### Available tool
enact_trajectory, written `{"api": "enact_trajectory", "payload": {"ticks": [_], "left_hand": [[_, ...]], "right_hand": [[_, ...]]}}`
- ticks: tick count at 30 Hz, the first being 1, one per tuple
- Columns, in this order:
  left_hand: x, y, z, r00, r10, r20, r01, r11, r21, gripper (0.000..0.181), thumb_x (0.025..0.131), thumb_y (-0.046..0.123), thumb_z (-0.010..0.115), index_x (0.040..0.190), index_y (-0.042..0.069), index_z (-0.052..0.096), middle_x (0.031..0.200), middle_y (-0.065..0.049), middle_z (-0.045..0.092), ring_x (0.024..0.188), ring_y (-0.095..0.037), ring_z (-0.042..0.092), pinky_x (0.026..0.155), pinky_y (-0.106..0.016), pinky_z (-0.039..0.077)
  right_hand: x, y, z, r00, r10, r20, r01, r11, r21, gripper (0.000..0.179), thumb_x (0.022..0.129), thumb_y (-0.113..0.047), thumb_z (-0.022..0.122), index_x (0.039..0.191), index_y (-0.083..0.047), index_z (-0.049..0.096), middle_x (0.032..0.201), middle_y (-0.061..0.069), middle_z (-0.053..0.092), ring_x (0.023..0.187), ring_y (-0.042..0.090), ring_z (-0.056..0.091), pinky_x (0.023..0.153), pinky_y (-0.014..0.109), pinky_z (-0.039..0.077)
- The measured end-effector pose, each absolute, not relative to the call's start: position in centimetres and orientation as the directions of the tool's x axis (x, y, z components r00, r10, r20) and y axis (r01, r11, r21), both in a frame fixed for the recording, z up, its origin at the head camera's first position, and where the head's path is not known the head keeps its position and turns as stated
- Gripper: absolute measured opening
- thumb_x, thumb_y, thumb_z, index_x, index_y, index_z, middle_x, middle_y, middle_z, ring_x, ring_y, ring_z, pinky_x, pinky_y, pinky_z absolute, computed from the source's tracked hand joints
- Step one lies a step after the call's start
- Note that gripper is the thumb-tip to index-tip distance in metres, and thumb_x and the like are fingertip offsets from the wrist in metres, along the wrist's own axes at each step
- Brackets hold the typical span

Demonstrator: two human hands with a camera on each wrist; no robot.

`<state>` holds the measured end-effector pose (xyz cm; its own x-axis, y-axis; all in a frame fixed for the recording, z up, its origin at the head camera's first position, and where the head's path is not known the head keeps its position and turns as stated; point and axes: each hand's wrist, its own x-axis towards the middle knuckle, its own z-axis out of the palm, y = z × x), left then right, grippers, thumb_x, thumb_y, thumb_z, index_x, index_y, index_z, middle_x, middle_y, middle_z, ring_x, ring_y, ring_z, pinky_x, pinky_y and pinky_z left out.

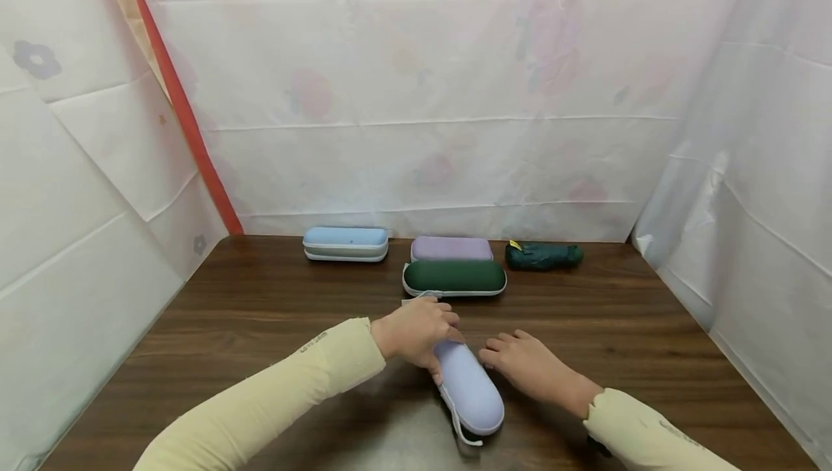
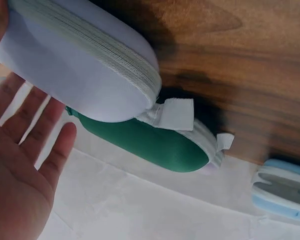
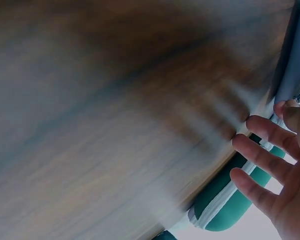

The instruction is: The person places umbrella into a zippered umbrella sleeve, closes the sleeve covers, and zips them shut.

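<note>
A pale lavender zip case (image 1: 471, 388) lies at a slant at the front of the table, a strap hanging at its near end. My left hand (image 1: 419, 330) holds the case's far end, thumb along its left side and fingers over the top. In the left wrist view, the lavender case (image 2: 85, 60) shows its grey zipper and white tab. Just right of the case, my right hand (image 1: 529, 366) has its fingers loosely extended and holds nothing. The right wrist view shows those fingers (image 3: 262, 152) spread over the wood. Beyond the left hand sits a dark green zip case (image 1: 455, 277) with a white rim.
Behind the green case stands a purple case (image 1: 451, 248). A light blue case (image 1: 346, 243) is at the back left, and a dark green folded umbrella (image 1: 544, 256) at the back right. Pale patterned sheets (image 1: 416, 95) enclose the brown wooden table (image 1: 260, 305).
</note>
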<state>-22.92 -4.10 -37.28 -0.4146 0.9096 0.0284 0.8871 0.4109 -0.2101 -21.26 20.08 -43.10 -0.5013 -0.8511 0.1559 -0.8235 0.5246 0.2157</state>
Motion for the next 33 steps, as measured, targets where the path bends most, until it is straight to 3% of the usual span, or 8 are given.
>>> {"api": "enact_trajectory", "payload": {"ticks": [4,11,16,24,33], "left_hand": [[-22.8,-4.7,-37.6,-0.427,0.903,0.045,0.879,0.426,-0.215,0.066,0.066,0.067,0.073,0.116,0.024,0.070,0.096,0.006,0.061,0.089,-0.013,0.055,0.074,-0.028,0.042],[-22.6,-6.1,-37.9,-0.423,0.902,0.090,0.883,0.432,-0.184,0.058,0.066,0.046,0.084,0.117,0.023,0.069,0.095,0.005,0.059,0.088,-0.012,0.053,0.076,-0.026,0.044],[-22.3,-7.0,-38.3,-0.415,0.897,0.155,0.867,0.441,-0.232,0.054,0.067,0.046,0.083,0.112,0.019,0.070,0.092,0.003,0.059,0.088,-0.014,0.053,0.077,-0.028,0.045],[-21.8,-8.5,-39.0,-0.560,0.800,0.217,0.775,0.598,-0.204,0.047,0.070,0.050,0.079,0.101,0.015,0.072,0.084,0.001,0.056,0.077,-0.016,0.052,0.066,-0.031,0.045],[-21.3,-8.4,-39.8,-0.620,0.736,0.272,0.732,0.667,-0.139,0.042,0.072,0.043,0.079,0.101,0.013,0.072,0.089,-0.003,0.058,0.077,-0.018,0.052,0.058,-0.030,0.046]], "right_hand": [[-21.1,20.2,-43.2,-0.483,-0.861,0.161,-0.827,0.508,0.241,0.004,0.093,-0.023,0.062,0.094,-0.020,0.063,0.091,-0.007,0.060,0.083,0.014,0.058,0.063,0.032,0.042],[-21.9,20.0,-42.8,-0.495,-0.850,0.177,-0.820,0.525,0.228,0.004,0.094,-0.024,0.060,0.094,-0.021,0.063,0.089,-0.007,0.059,0.082,0.014,0.060,0.067,0.036,0.047],[-22.4,20.2,-42.6,-0.495,-0.849,0.185,-0.819,0.527,0.227,0.006,0.091,-0.020,0.064,0.096,-0.021,0.065,0.093,-0.005,0.062,0.086,0.015,0.061,0.068,0.039,0.048],[-23.0,21.8,-43.2,-0.552,-0.810,0.195,-0.794,0.583,0.175,0.011,0.089,-0.015,0.067,0.092,-0.021,0.058,0.095,-0.003,0.065,0.087,0.019,0.063,0.069,0.045,0.049],[-22.3,22.2,-43.4,-0.588,-0.781,0.212,-0.770,0.620,0.150,0.008,0.089,-0.016,0.066,0.091,-0.021,0.060,0.091,-0.004,0.062,0.088,0.020,0.062,0.072,0.046,0.049]]}}
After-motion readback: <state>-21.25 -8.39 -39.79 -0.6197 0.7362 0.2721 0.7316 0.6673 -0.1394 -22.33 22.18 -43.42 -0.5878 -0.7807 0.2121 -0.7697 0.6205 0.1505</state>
